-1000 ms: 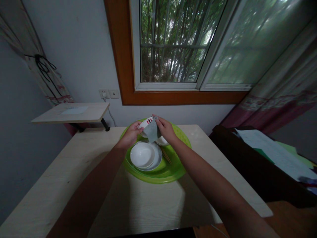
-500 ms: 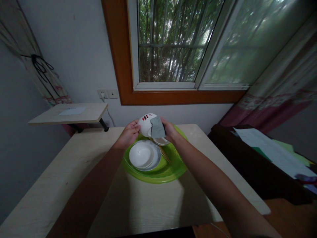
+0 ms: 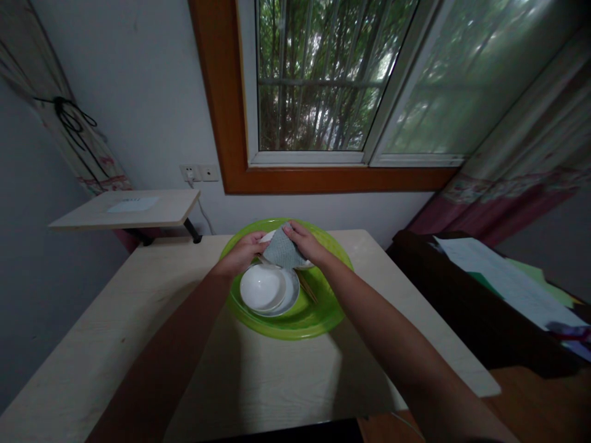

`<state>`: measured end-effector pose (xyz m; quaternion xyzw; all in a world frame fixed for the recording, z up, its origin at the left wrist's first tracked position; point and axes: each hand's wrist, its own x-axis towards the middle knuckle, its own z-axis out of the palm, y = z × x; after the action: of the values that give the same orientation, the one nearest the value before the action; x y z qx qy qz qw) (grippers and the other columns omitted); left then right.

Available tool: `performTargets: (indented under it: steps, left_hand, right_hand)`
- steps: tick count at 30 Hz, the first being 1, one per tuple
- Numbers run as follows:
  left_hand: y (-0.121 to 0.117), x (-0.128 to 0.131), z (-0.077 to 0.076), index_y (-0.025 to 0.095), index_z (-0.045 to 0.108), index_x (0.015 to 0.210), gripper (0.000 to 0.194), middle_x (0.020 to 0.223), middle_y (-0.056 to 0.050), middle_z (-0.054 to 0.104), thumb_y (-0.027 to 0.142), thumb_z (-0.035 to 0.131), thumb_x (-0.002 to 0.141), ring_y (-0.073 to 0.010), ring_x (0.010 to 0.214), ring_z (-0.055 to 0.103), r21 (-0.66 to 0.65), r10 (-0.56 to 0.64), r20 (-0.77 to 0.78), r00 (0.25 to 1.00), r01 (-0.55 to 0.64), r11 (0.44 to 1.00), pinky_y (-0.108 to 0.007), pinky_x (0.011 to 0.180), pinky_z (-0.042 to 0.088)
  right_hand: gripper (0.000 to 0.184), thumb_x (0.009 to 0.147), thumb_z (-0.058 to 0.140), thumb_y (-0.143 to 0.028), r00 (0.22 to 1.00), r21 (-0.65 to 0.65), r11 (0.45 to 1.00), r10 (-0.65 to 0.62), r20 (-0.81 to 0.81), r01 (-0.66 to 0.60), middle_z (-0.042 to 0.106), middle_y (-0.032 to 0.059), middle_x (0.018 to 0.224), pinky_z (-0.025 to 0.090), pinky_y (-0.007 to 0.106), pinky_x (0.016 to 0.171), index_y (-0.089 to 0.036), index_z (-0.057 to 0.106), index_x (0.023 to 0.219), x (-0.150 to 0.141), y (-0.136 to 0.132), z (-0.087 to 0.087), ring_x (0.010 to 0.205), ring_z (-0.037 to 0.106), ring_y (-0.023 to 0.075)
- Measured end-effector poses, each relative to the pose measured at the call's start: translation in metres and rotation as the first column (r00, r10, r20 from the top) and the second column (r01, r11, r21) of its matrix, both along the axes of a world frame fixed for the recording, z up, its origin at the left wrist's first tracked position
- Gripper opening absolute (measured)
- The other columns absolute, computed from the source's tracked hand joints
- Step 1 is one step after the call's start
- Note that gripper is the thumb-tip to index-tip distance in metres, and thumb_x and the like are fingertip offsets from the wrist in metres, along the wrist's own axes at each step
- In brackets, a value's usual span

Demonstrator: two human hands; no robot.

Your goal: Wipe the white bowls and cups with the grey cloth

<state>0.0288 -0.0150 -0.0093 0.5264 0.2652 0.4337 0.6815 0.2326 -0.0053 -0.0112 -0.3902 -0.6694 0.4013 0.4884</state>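
Observation:
My left hand (image 3: 242,252) is closed on the edge of a white bowl (image 3: 268,236), held above a green basin (image 3: 289,337). Most of that bowl is hidden behind a grey cloth (image 3: 281,249). Gripping the cloth, my right hand (image 3: 305,243) presses it over the bowl. Below my hands, a white bowl (image 3: 261,287) sits on a wider white dish (image 3: 292,290) inside the basin. Beside them lie wooden chopsticks (image 3: 308,287), partly covered from view by the cloth. The edge of another white dish (image 3: 305,266) peeks out under my right hand.
The basin stands on a pale wooden table (image 3: 286,381). At the back left is a small raised shelf (image 3: 175,209) with a paper (image 3: 133,204) on it. To the right, a dark piece of furniture (image 3: 429,295) carries papers (image 3: 498,277). A window is behind the table.
My right hand has moved the cloth up and left over the bowl, covering its printed side. The bowl has lowered and tilted, and the basin's back rim now shows.

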Motion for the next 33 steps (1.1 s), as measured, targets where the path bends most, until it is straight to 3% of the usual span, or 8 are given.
performTargets:
  steps: [5,10,13,16,19,25,27,33]
  left_hand:
    - [0.002,0.0,-0.001,0.013,0.07,0.086,0.024,0.078,-0.005,0.068,0.025,0.079,0.067,-0.0138,0.066,0.059,0.032,0.036,0.025,0.999,-0.037,0.999,-0.024,0.061,0.044]
    - [0.004,-0.001,0.0,0.013,0.068,0.093,0.031,0.082,-0.005,0.068,0.027,0.08,0.068,-0.0133,0.067,0.06,0.031,0.129,0.055,0.99,-0.131,0.991,-0.024,0.062,0.045]
    - [0.005,-0.001,-0.001,0.013,0.067,0.094,0.032,0.082,-0.005,0.069,0.027,0.08,0.068,-0.0138,0.068,0.061,0.026,0.155,0.074,0.985,-0.158,0.987,-0.025,0.065,0.047]
    - [0.004,-0.001,0.0,0.014,0.066,0.094,0.034,0.084,-0.005,0.069,0.026,0.081,0.066,-0.0143,0.07,0.061,0.025,0.158,0.084,0.984,-0.161,0.987,-0.026,0.067,0.047]
    - [0.003,-0.001,0.003,0.014,0.065,0.093,0.033,0.081,-0.004,0.068,0.024,0.081,0.065,-0.0129,0.068,0.06,0.019,0.173,0.106,0.979,-0.176,0.984,-0.025,0.065,0.046]
    - [0.001,-0.001,0.008,0.014,0.065,0.089,0.029,0.082,-0.003,0.067,0.016,0.079,0.064,-0.0106,0.07,0.059,0.0,0.201,0.167,0.965,-0.203,0.979,-0.022,0.067,0.044]
    - [0.001,-0.001,0.008,0.014,0.065,0.093,0.032,0.083,-0.003,0.068,0.018,0.079,0.065,-0.0119,0.07,0.06,-0.007,0.198,0.166,0.966,-0.2,0.98,-0.024,0.068,0.045]
    - [0.0,-0.001,0.007,0.013,0.064,0.095,0.035,0.083,-0.004,0.069,0.023,0.081,0.066,-0.0138,0.074,0.063,0.016,0.188,0.148,0.971,-0.193,0.981,-0.026,0.072,0.047]
  right_hand:
    - [0.033,0.092,0.055,-0.052,0.983,0.319,0.943,-0.143,0.116,0.099,0.064,0.003,0.096,0.048,0.033,0.088,-0.022,0.067,0.098,-0.001,-0.002,0.011,0.095,0.059,0.0194]
    - [0.026,0.094,0.057,-0.043,0.892,0.56,0.784,-0.422,0.164,0.268,0.064,0.0069,0.114,0.041,0.046,0.103,-0.028,0.074,0.107,0.002,-0.003,0.017,0.108,0.054,0.025]
    - [0.026,0.094,0.057,-0.042,0.818,0.609,0.71,-0.55,0.167,0.353,0.062,0.0082,0.111,0.041,0.049,0.101,-0.03,0.075,0.109,0.004,-0.003,0.015,0.104,0.053,0.0265]
    - [0.028,0.095,0.055,-0.039,0.833,0.607,0.733,-0.516,0.201,0.307,0.063,0.0092,0.106,0.046,0.047,0.098,-0.029,0.073,0.115,0.001,-0.004,0.013,0.102,0.055,0.0263]
    - [0.031,0.096,0.053,-0.033,0.886,0.614,0.783,-0.353,0.3,0.105,0.064,0.0089,0.118,0.045,0.047,0.102,-0.03,0.069,0.123,-0.006,-0.01,0.014,0.111,0.056,0.0261]
    - [0.04,0.099,0.048,-0.026,0.884,0.599,0.746,-0.03,0.467,-0.292,0.059,0.0009,0.139,0.039,0.044,0.115,-0.036,0.057,0.136,-0.016,-0.02,0.017,0.137,0.046,0.0203]
    - [0.04,0.099,0.047,-0.026,0.906,0.603,0.762,-0.052,0.419,-0.235,0.055,0.0005,0.144,0.036,0.043,0.118,-0.034,0.056,0.138,-0.015,-0.018,0.017,0.14,0.043,0.0189]
    - [0.037,0.1,0.045,-0.036,0.936,0.49,0.857,-0.29,0.202,0.16,0.058,0.0044,0.141,0.039,0.041,0.116,-0.028,0.062,0.133,-0.001,0.0,0.009,0.131,0.055,0.0195]
